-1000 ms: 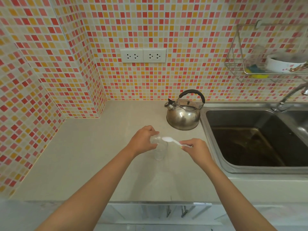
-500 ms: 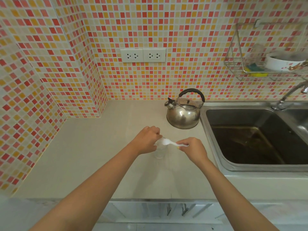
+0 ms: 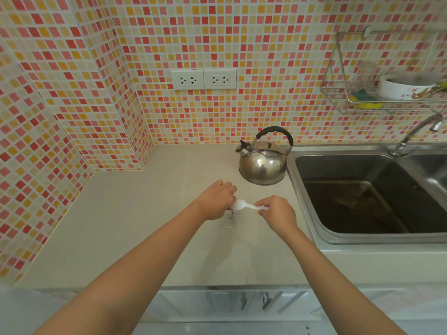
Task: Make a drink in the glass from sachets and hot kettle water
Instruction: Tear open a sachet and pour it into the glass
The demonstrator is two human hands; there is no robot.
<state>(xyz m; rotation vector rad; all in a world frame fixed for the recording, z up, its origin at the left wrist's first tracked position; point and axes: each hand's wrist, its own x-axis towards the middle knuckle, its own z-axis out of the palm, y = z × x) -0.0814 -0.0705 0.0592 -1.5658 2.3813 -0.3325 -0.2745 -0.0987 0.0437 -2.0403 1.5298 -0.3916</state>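
Observation:
A small clear glass (image 3: 229, 220) stands on the beige counter (image 3: 135, 228). My left hand (image 3: 215, 201) curls around its upper part and hides the rim. Some dark specks show inside the glass near the top. My right hand (image 3: 277, 212) pinches the handle of a white plastic spoon (image 3: 244, 205), whose bowl lies over the glass mouth against my left fingers. A steel kettle (image 3: 263, 163) with a black handle stands behind the glass, next to the sink. No sachet is visible.
A steel sink (image 3: 372, 199) with a tap (image 3: 416, 131) lies to the right. A wire rack (image 3: 387, 93) on the tiled wall holds a white bowl and a sponge. Two wall sockets (image 3: 203, 79) sit above the counter. Cabinet handles (image 3: 254, 299) show below the front edge.
The spoon's bowl moved left and down from above the glass to its mouth, under my left fingers. My left hand closed further over the glass top.

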